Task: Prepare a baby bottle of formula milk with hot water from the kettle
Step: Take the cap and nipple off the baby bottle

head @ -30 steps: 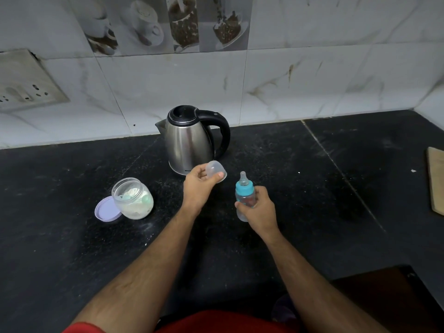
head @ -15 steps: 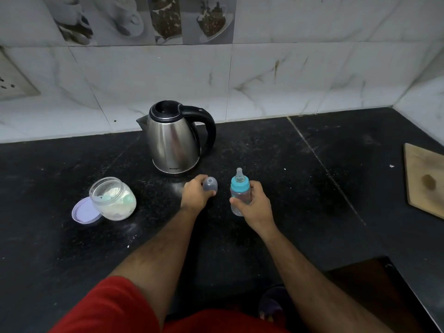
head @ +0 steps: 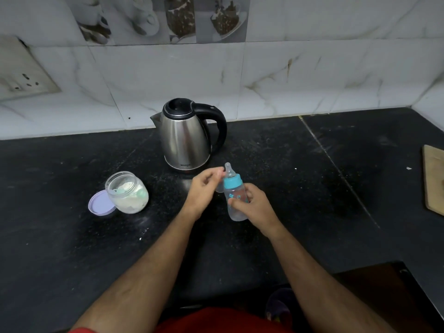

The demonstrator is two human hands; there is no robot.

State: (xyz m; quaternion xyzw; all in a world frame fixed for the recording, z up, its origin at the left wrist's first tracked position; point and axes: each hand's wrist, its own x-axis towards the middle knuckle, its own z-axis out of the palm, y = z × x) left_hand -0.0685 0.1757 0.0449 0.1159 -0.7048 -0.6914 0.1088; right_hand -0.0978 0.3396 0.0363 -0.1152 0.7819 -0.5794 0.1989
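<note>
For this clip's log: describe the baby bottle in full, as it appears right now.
The small clear plastic baby bottle has a turquoise screw collar, a translucent teat on top and turquoise prints on its side. It looks empty. Tilted slightly, it is gripped around the body by the right hand. The left hand is at its teat and collar. It sits in front of the steel kettle.
</note>
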